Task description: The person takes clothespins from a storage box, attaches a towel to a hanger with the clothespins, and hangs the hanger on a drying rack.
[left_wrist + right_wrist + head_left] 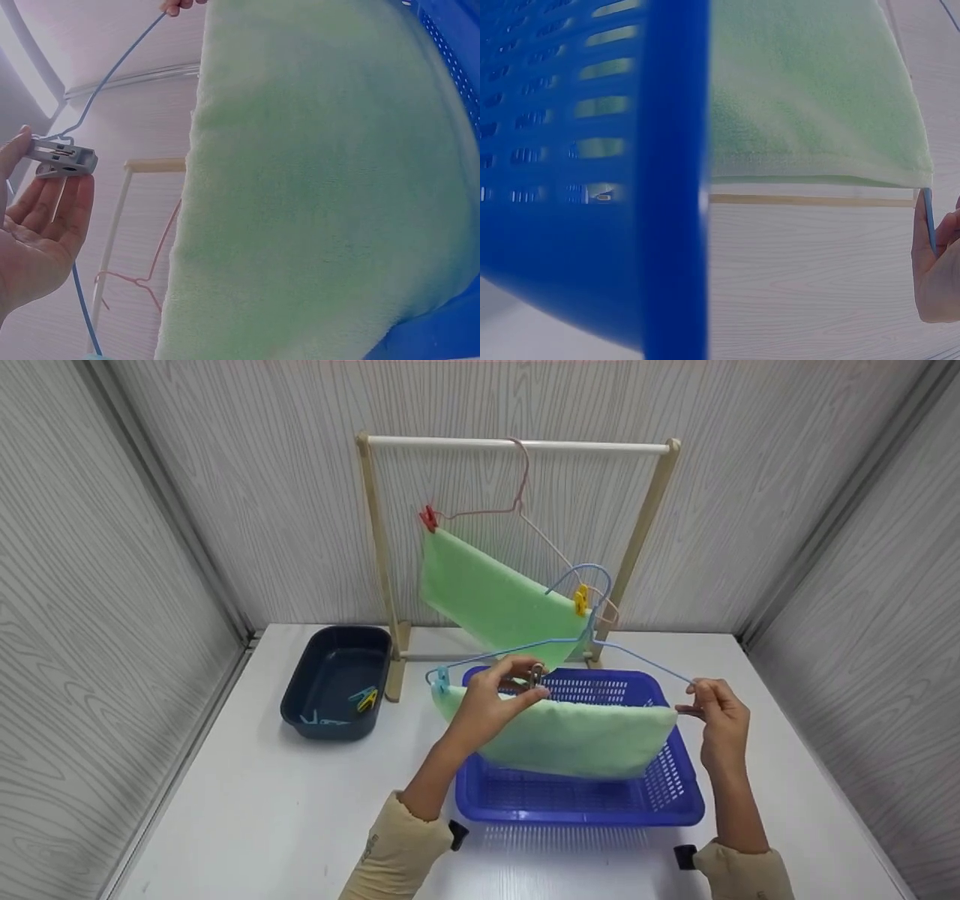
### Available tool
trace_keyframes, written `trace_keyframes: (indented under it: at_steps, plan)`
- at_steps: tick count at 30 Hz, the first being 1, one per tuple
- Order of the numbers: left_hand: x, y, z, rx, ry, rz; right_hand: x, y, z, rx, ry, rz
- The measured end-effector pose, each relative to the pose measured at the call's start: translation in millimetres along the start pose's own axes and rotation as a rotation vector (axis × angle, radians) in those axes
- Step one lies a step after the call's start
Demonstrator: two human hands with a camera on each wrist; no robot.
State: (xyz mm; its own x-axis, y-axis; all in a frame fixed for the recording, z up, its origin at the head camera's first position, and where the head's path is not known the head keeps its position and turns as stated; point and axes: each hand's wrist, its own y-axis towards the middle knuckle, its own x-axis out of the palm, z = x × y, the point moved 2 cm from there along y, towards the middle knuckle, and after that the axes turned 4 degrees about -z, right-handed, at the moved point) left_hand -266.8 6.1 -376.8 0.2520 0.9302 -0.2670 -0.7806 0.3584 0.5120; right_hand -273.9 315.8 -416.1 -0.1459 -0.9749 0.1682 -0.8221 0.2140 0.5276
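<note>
My left hand (pixel 484 705) pinches a grey clothespin (pixel 66 159) between thumb and fingers, above the towel's top edge. A blue hanger (pixel 517 647) tilts over the basket, its hook pointing up. From it hangs a pale green towel (pixel 577 742), fixed at the hanger's left end by a light blue clothespin (pixel 442 680). With thumb and fingers, my right hand (pixel 724 727) grips the hanger's right end, close to the towel's right corner. In the right wrist view, the right hand (pixel 936 277) shows only partly at the edge. Below the towel stands a blue basket (pixel 577 817).
Behind, a rack with a white rod (pixel 600 447) bears a pink hanger (pixel 520 480). A second green towel (pixel 495 592) hangs slanted from it, held by a red clothespin (pixel 428 518) and a yellow clothespin (pixel 581 600). A dark tub (pixel 289 709) at left holds several clothespins.
</note>
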Motion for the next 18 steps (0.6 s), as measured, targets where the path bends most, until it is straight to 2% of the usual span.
trace_keyframes:
  at_steps: [12,18]
  plan:
    - [1.3,-0.7,-3.6,-0.016,0.007,0.001,-0.1,1.2,2.2,0.014,0.002,0.002]
    - [2.0,1.6,-1.8,-0.036,0.011,-0.003,3.5,0.8,-5.5,-0.004,0.023,-0.024]
